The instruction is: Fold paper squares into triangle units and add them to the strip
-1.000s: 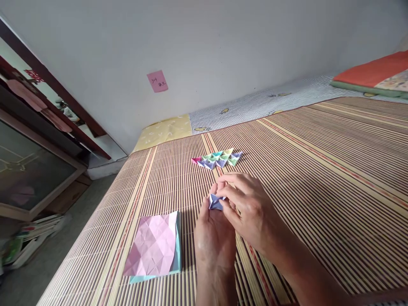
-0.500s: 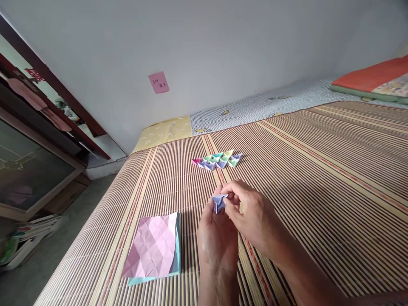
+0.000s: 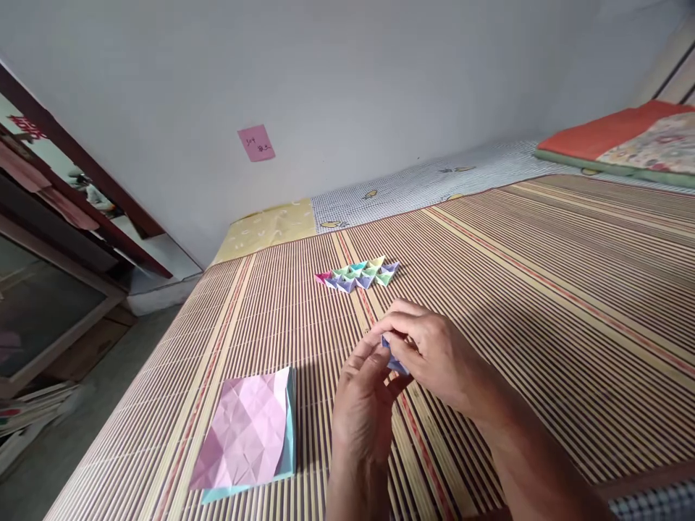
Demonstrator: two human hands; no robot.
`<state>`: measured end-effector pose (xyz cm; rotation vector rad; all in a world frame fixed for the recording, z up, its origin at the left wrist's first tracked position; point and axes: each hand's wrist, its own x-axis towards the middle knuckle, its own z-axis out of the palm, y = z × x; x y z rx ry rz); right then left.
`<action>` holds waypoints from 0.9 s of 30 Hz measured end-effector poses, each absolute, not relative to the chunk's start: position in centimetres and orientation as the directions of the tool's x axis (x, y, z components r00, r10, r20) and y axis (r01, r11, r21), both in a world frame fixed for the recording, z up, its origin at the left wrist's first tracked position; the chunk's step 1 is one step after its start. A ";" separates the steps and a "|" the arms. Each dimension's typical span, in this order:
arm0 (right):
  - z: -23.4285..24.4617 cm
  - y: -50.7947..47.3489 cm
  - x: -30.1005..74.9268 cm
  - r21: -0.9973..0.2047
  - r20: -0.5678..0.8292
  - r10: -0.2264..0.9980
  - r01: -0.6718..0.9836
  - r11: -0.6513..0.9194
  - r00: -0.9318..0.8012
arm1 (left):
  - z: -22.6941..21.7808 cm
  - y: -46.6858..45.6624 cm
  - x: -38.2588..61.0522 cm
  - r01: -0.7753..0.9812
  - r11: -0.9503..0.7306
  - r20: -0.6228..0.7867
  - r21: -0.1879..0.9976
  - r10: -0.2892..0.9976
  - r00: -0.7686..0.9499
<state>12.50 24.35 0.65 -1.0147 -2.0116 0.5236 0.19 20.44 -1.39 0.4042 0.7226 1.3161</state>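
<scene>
Both of my hands meet over the striped bamboo mat (image 3: pixel 543 289) and pinch a small folded piece of purple-blue paper (image 3: pixel 395 359). My left hand (image 3: pixel 363 405) grips it from below with closed fingertips. My right hand (image 3: pixel 434 354) covers it from the right with bent fingers, so most of the paper is hidden. Beyond the hands lies a flat cluster of small folded paper triangles (image 3: pixel 358 273) in pink, purple, green, blue and yellow. To the left, creased pink paper squares (image 3: pixel 244 430) rest on a light blue sheet.
The mat covers a bed against a grey wall with a pink note (image 3: pixel 255 142) stuck on it. A checked sheet (image 3: pixel 423 188) and an orange pillow (image 3: pixel 619 134) lie at the back right. A dark wooden cabinet (image 3: pixel 54 289) stands on the left, with books on the floor.
The camera view has shifted slightly right. My hands have closed more tightly around the small purple-blue paper, which now shows less than before. The other papers lie unmoved.
</scene>
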 end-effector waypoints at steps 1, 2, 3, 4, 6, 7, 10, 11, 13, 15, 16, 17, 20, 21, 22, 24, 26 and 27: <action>0.7 24.4 12.7 -0.668 0.458 0.802 0.447 0.595 -0.383 | -1.4 20.4 0.2 -0.714 0.237 -0.239 0.659 0.966 0.100; 0.8 24.4 12.8 -0.687 0.445 0.800 0.420 0.593 -0.403 | -1.5 20.4 0.2 -0.705 0.243 -0.232 0.666 0.966 0.114; 0.9 24.4 12.9 -0.708 0.434 0.803 0.396 0.585 -0.409 | -1.5 20.4 0.2 -0.700 0.248 -0.228 0.670 0.966 0.124; 0.9 24.5 13.0 -0.727 0.430 0.811 0.380 0.571 -0.396 | -1.5 20.5 0.3 -0.699 0.247 -0.226 0.671 0.966 0.123; 0.9 24.5 13.0 -0.760 0.440 0.839 0.366 0.537 -0.320 | -1.6 20.7 0.3 -0.712 0.219 -0.234 0.667 0.969 0.078; 1.0 24.6 13.1 -0.771 0.447 0.851 0.363 0.523 -0.275 | -1.7 20.7 0.2 -0.722 0.191 -0.239 0.665 0.970 0.037; 1.1 24.3 13.1 -0.774 0.459 0.853 0.361 0.521 -0.246 | -1.8 21.0 -0.1 -0.736 0.090 -0.250 0.671 0.962 -0.111; 1.2 24.2 13.0 -0.766 0.459 0.846 0.363 0.531 -0.270 | -1.8 21.0 -0.2 -0.732 0.063 -0.257 0.678 0.954 -0.155; 1.3 23.8 12.5 -0.735 0.460 0.827 0.383 0.559 -0.324 | -1.8 21.0 -0.3 -0.731 0.028 -0.268 0.682 0.939 -0.214; 1.3 23.5 11.8 -0.685 0.457 0.817 0.446 0.575 -0.351 | -1.7 20.9 -0.3 -0.745 0.015 -0.270 0.667 0.937 -0.223; 1.3 23.4 11.3 -0.656 0.456 0.818 0.490 0.575 -0.351 | -1.7 20.8 -0.2 -0.756 0.009 -0.267 0.654 0.938 -0.220; 1.2 23.3 10.9 -0.627 0.450 0.823 0.534 0.568 -0.347 | -1.6 20.8 -0.1 -0.768 -0.003 -0.260 0.641 0.940 -0.220; 0.8 23.2 10.0 -0.571 0.458 0.822 0.598 0.563 -0.337 | -1.5 20.6 0.1 -0.786 -0.046 -0.234 0.617 0.942 -0.239; 0.7 23.2 9.9 -0.563 0.471 0.815 0.597 0.571 -0.337 | -1.5 20.6 0.1 -0.787 -0.051 -0.235 0.615 0.941 -0.245; 0.6 23.2 9.8 -0.556 0.487 0.805 0.590 0.585 -0.339 | -1.5 20.5 0.1 -0.787 -0.052 -0.242 0.615 0.937 -0.251; 0.6 23.1 9.8 -0.545 0.524 0.775 0.560 0.624 -0.353 | -1.5 20.5 0.1 -0.785 -0.051 -0.268 0.618 0.925 -0.271; 0.7 23.0 9.8 -0.538 0.547 0.750 0.529 0.656 -0.372 | -1.5 20.5 0.1 -0.777 -0.073 -0.279 0.626 0.909 -0.309; 0.8 22.9 9.9 -0.539 0.548 0.743 0.517 0.666 -0.386 | -1.5 20.5 0.0 -0.766 -0.091 -0.272 0.636 0.903 -0.332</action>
